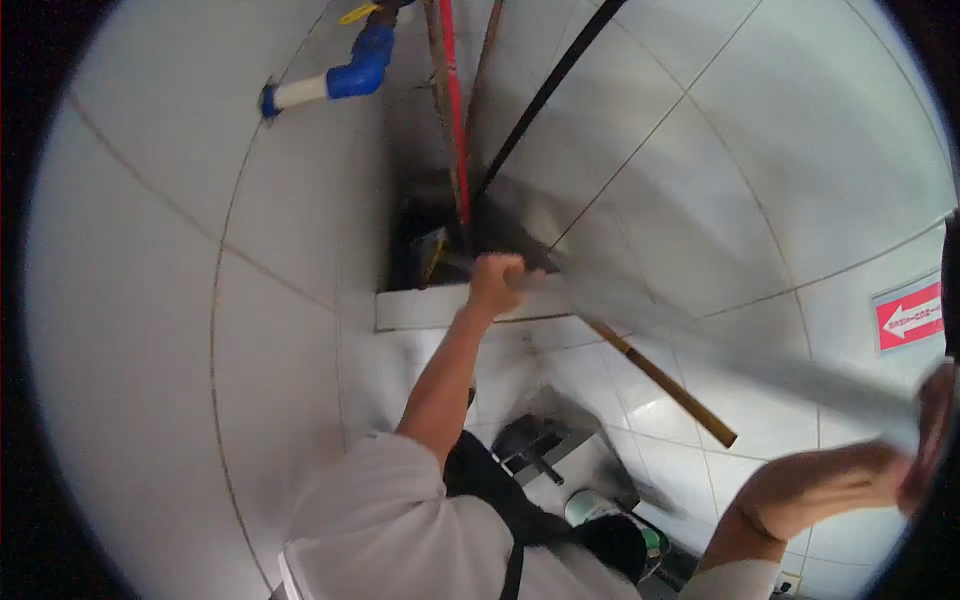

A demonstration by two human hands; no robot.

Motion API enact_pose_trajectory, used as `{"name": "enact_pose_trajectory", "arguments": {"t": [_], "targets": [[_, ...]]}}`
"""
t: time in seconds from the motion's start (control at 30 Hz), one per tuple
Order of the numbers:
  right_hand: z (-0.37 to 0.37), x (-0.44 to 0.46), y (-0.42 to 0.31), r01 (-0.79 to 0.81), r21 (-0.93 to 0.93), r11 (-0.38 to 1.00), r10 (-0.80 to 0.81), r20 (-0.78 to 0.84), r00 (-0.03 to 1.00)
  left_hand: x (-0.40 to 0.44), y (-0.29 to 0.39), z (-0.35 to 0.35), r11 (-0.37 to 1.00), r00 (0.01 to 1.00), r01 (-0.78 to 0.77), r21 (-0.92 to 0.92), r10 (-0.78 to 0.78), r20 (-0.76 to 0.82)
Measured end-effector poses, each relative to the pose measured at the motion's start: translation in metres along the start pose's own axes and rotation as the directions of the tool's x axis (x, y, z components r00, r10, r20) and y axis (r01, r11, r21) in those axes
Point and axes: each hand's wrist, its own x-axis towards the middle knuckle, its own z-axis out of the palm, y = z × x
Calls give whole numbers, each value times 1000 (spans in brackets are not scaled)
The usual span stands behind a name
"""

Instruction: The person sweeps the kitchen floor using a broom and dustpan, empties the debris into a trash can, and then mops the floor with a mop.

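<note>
My left hand point(497, 285) is closed around one end of a long pale grey pole point(740, 350), above the white tiled ledge point(430, 309). The pole is smeared by motion and slants down to the right. At the right edge, my right hand point(880, 480) is at the pole's other end, with its fingers curled. Blur and the edge of view hide part of that grip. Just below the pole, a brown stick point(670, 385) slants down to the right. Behind my left hand, a red pole point(453, 100) and a black pole point(550, 95) stand in a dark recess.
White tiled walls close in on both sides. A blue pipe elbow point(362, 68) with a white pipe point(301, 93) juts from the left wall. A red sign with a white arrow point(908, 314) hangs at right. Below are a grey-and-black object point(550, 460) and a round container point(588, 505).
</note>
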Motion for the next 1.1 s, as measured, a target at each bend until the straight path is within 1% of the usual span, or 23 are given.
{"name": "enact_pose_trajectory", "arguments": {"t": [0.07,0.1,0.13,0.2,0.23,0.27,0.33,0.4,0.43,0.47,0.53,0.57,0.6,0.63,0.67,0.7,0.73,0.77,0.8,0.87,0.97,1.0,1.1], "targets": [[-7,4,-3,-39,48,998,33,113,993,-5,11,23,996,961,40,-80,-60,-269],[-13,2,-2,-64,94,994,52,126,991,-18,19,32,990,914,80,-119,-121,-389],[-23,-1,0,-65,139,988,44,149,988,-11,30,35,974,909,198,-110,-225,-351],[-37,-4,5,-45,207,977,4,197,980,-14,35,54,975,863,206,-80,-220,-456],[-31,-2,19,14,276,961,-76,217,973,-15,41,55,973,837,222,-66,-225,-500],[-32,-3,18,49,181,982,-64,78,995,-15,42,54,968,852,245,-60,-244,-463],[-35,-7,8,81,-19,997,-83,-194,977,-6,45,45,958,874,286,-37,-276,-399],[-37,-5,-10,49,-23,999,-53,-191,980,-5,51,34,955,896,296,-32,-290,-336],[-45,1,-18,15,75,997,-11,-45,999,3,52,34,954,904,296,-38,-293,-310],[-50,7,-24,-28,164,986,11,106,994,-4,60,26,979,912,202,-39,-203,-355],[-49,22,-29,-183,325,928,49,380,923,-1,47,27,989,957,101,-112,-128,-262],[-51,20,-24,-109,286,952,25,283,959,-8,45,27,986,972,74,-150,-106,-212],[-53,20,-4,-47,203,978,19,140,990,12,26,36,974,960,215,-77,-225,-166],[-62,21,4,-34,150,988,30,31,999,-3,38,31,969,961,219,-111,-234,-147],[-63,20,13,-40,149,988,39,5,999,-9,48,30,968,961,200,-154,-224,-161],[-55,22,19,48,185,982,-63,77,995,-8,46,24,967,965,174,-187,-205,-163],[-43,15,20,84,238,968,-110,98,989,-23,47,21,986,974,89,-143,-116,-193],[-33,11,20,108,307,945,-151,119,981,-39,53,19,975,962,177,-135,-201,-187],[-27,11,15,113,298,948,-155,121,980,-26,52,20,968,947,215,-126,-238,-216],[-34,11,2,62,173,983,-74,67,995,-5,56,22,962,908,261,-78,-272,-319],[-35,10,-21,17,103,995,-24,65,998,-19,85,16,976,851,202,-82,-216,-479],[-37,12,-26,0,100,995,-9,85,996,-22,86,24,988,807,121,-97,-154,-569],[-50,14,-43,-59,2,998,58,91,994,16,44,23,966,929,256,-37,-256,-267]]}}
